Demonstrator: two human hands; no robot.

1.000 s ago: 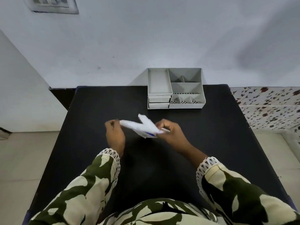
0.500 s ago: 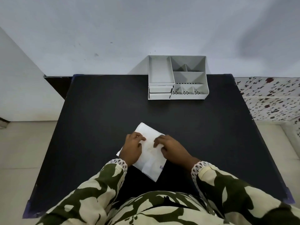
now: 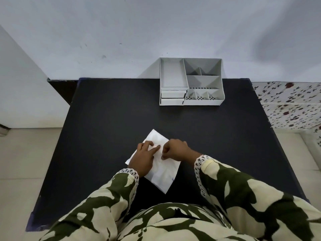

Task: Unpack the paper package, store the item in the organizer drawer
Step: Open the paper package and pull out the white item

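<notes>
A white folded paper package [image 3: 160,173] lies flat on the black table [image 3: 107,129] close to me, with a small blue mark near its right corner. My left hand [image 3: 143,157] rests on its left half, fingers spread and pressing it down. My right hand [image 3: 175,149] pinches a fold of the paper near the middle. What is inside the paper is hidden. The grey organizer [image 3: 191,82] stands at the far table edge against the wall, with two shut drawers [image 3: 172,97] at its lower left.
Open compartments fill the organizer's top and right side. A pale wall rises behind the table. A patterned cloth surface [image 3: 288,103] lies to the right, and tiled floor [image 3: 22,162] shows on the left.
The package went from being held up in both hands to lying flat on the table. My right fingers have now curled onto a fold near its middle.
</notes>
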